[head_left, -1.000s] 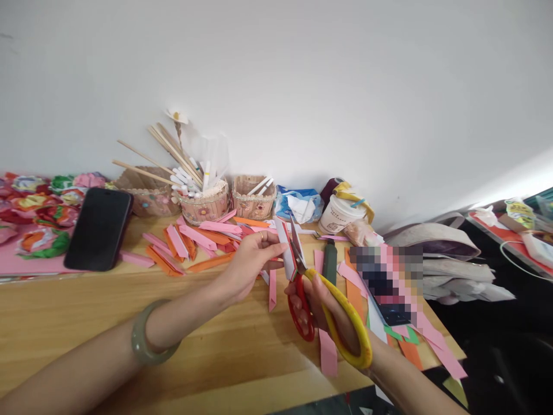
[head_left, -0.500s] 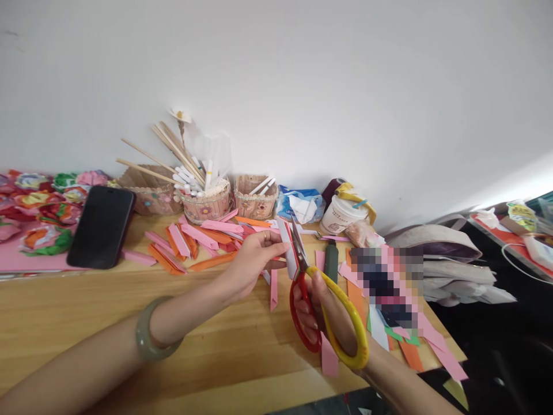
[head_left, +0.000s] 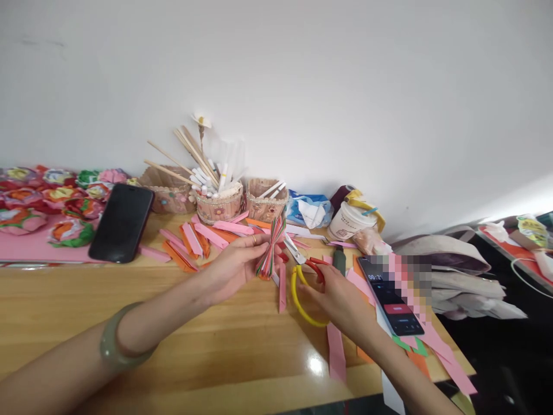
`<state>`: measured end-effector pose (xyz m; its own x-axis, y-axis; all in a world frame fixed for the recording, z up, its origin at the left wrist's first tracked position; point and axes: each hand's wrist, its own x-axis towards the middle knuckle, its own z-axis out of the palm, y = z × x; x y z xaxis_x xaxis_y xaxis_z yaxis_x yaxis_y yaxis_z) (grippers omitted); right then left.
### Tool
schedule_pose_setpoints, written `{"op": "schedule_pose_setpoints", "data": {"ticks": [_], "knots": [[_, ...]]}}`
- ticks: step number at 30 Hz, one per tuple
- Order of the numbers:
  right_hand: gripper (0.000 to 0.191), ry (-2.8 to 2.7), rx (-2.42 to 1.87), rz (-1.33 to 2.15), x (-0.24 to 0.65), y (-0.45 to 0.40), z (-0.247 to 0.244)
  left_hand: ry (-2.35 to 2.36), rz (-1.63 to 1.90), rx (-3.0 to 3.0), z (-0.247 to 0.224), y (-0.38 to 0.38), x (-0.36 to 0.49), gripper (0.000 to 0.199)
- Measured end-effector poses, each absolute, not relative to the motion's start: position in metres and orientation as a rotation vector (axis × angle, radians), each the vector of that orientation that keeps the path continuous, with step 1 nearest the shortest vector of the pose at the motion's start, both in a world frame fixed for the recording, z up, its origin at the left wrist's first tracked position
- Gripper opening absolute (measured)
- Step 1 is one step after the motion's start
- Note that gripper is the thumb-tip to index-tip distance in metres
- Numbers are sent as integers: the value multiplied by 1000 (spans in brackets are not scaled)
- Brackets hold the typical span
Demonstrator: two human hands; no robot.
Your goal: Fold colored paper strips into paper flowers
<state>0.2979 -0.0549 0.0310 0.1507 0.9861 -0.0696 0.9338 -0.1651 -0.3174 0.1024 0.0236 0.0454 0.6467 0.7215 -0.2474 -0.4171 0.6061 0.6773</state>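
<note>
In the middle of the head view, my left hand (head_left: 233, 265), with a jade-like bangle on its wrist, pinches a fan-folded bundle of coloured paper (head_left: 271, 251) at its waist. The bundle's striped edges in red, white, green and pink spread at both ends. My right hand (head_left: 341, 294) holds scissors (head_left: 296, 253) with one red and one yellow handle. Their blades lie just right of the bundle, pointing up and left. How the fingers sit in the red loop is partly hidden. Below the bundle lies a folded pink paper strip (head_left: 282, 288).
Pink and orange strips (head_left: 216, 235) lie behind my left hand. Along the wall stand decorated baskets (head_left: 219, 208), a tissue pack (head_left: 309, 208) and a white cup (head_left: 349, 220). A black phone (head_left: 122, 223) stands before paper flowers (head_left: 71, 232) at left; another phone (head_left: 389, 297) lies right.
The paper bundle has turned from its flat white face to its striped edges. The scissors have come away from it and swung flatter in my right hand. The view has shifted slightly left.
</note>
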Motion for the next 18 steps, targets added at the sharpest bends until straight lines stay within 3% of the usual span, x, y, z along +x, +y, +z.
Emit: {"op": "schedule_pose_setpoints", "data": {"ticks": [7,10,12,15,18], "knots": [[26,-2186,-2409,-410,285,-50,41,600,683,653,41,21,80,13],[22,-2179,-2051,-415,269,-39,54,652,717,721,37,21,73,19],[55,-2252,-1644,-196,254,-29,58,712,756,762,35,21,68,23],[95,-2360,-1357,57,231,-14,52,790,809,808,34,21,61,28],[104,-2376,-1299,170,216,-3,42,813,828,816,32,20,53,25]]}}
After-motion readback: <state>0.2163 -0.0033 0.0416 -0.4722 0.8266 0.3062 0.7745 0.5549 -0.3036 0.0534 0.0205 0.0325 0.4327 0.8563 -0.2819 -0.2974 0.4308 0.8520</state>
